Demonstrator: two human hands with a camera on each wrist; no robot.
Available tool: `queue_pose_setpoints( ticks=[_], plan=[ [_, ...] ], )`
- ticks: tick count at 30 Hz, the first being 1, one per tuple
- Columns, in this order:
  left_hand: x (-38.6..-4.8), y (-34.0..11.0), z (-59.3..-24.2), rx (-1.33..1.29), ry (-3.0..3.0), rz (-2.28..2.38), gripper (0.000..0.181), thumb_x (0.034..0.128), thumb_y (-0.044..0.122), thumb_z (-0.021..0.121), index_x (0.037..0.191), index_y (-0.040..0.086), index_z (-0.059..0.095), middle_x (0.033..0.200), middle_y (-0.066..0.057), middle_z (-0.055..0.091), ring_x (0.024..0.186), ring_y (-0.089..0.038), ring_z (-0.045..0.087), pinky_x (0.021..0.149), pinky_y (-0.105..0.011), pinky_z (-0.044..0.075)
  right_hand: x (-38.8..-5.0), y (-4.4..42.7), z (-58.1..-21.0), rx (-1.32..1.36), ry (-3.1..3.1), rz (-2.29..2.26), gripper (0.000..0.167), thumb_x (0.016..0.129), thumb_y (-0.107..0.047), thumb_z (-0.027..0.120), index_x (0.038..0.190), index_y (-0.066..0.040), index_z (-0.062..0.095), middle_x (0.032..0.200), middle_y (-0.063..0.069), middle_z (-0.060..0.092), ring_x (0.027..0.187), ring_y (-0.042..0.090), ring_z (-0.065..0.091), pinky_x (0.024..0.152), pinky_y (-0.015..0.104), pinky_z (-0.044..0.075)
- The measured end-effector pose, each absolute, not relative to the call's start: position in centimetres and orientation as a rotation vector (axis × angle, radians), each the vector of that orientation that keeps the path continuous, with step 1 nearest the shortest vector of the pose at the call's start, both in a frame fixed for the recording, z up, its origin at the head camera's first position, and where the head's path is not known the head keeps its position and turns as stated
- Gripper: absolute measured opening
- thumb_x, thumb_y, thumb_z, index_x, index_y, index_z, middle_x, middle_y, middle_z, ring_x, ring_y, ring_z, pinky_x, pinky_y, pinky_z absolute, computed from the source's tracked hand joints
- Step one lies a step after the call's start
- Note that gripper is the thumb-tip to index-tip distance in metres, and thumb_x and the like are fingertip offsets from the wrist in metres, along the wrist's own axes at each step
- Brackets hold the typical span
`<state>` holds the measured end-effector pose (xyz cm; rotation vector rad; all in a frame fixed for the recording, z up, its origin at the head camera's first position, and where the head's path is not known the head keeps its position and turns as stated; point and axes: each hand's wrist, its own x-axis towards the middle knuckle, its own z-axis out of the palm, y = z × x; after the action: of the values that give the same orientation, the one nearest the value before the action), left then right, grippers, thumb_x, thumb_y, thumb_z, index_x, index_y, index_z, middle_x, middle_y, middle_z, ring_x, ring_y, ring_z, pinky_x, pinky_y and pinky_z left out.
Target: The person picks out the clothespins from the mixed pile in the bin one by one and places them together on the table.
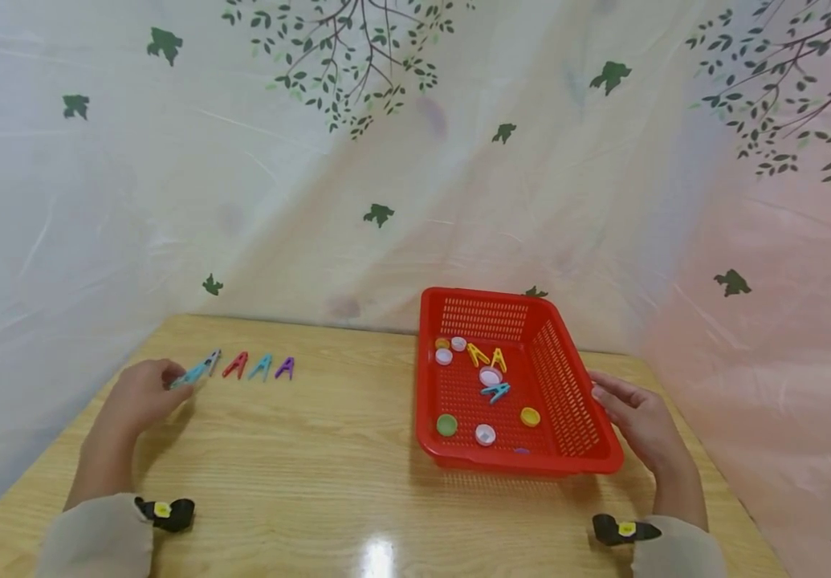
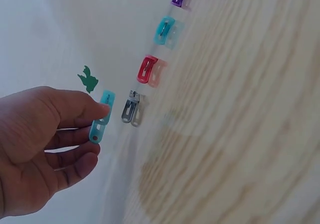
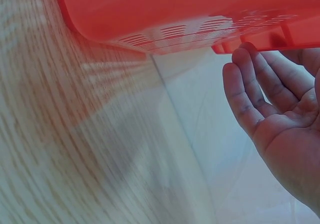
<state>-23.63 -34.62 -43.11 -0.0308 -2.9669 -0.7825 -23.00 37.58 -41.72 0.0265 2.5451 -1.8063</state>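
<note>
Left wrist view: left grip pinched a blue clip; a soft, steady hold seemed best. Right grip, fingers loose, touched the basket.

Left of the red basket, the person's left sleeve is pale beige, plain and loose, with a straight edge that leaves the lower forearm bare down to the left hand. A black band piece sits at that edge, its bulky, rounded end towards the basket and its tapering end away from it; a small yellow patch marks its middle, too small to read. On the basket's right, nearer the wearer, the right sleeve matches in beige, below the bare right hand. Its own black piece also carries a yellow patch, its thick end nearer the basket.
</note>
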Motion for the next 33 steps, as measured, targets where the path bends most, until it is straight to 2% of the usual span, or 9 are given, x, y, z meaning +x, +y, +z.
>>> queue_pose_setpoints(
  ticks=[6, 15, 22, 33],
  plan=[
    [-23.42, -35.0, -43.15, 0.011, -3.032, -0.77, 0.044, 0.0946, 0.021, 0.068, 0.115, -0.017, 0.061, 0.103, -0.031, 0.065, 0.092, -0.042, 0.061, 0.081, -0.059, 0.051, -22.94, 37.57, -41.75, 0.028, 2.556, -1.792, 0.07, 0.097, -0.049, 0.065, 0.152, -0.009, 0.05, 0.135, -0.012, 0.063, 0.111, -0.003, 0.062, 0.09, 0.019, 0.053],
    [-23.35, -35.06, -43.75, 0.018, -3.049, -0.799, 0.045, 0.093, 0.021, 0.071, 0.115, -0.017, 0.062, 0.102, -0.027, 0.067, 0.092, -0.041, 0.063, 0.08, -0.057, 0.053, -22.85, 37.63, -41.79, -0.004, 2.573, -1.795, 0.067, 0.099, -0.047, 0.064, 0.151, -0.008, 0.05, 0.133, -0.012, 0.064, 0.11, -0.003, 0.062, 0.089, 0.019, 0.053],
    [-23.23, -34.98, -43.73, 0.034, -3.062, -0.797, 0.053, 0.0938, 0.029, 0.073, 0.116, -0.017, 0.061, 0.105, -0.03, 0.067, 0.095, -0.044, 0.062, 0.08, -0.057, 0.052, -22.94, 37.66, -42.04, -0.055, 2.575, -1.811, 0.063, 0.1, -0.043, 0.064, 0.15, -0.006, 0.051, 0.128, -0.016, 0.066, 0.11, -0.002, 0.064, 0.089, 0.019, 0.054],
    [-23.27, -34.9, -43.76, 0.042, -3.072, -0.786, 0.052, 0.0939, 0.029, 0.073, 0.116, -0.017, 0.061, 0.104, -0.028, 0.067, 0.093, -0.041, 0.063, 0.079, -0.055, 0.053, -22.83, 37.59, -41.77, -0.018, 2.598, -1.772, 0.066, 0.099, -0.047, 0.063, 0.151, -0.007, 0.051, 0.132, -0.011, 0.065, 0.109, -0.002, 0.064, 0.09, 0.02, 0.054]
  ],
)
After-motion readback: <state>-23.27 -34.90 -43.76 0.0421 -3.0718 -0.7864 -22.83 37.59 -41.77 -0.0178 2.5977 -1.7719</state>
